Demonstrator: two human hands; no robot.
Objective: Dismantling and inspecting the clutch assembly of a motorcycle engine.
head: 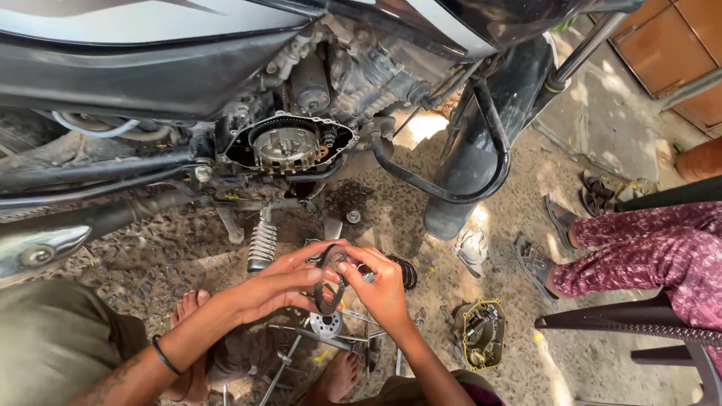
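Both my hands held a clutch plate ring [329, 280] upright in front of the open engine [289, 144]: left hand [274, 286] pinching one edge, right hand [383, 289] the other. I judged it thin, stiff, probably oily; rim grip suited it best

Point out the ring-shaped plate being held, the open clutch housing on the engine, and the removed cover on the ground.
ring-shaped plate [329, 295]: head view, lower arc below the fingers.
open clutch housing [286, 144]: head view, round metal hub inside.
removed cover [481, 334]: head view, its inner face.
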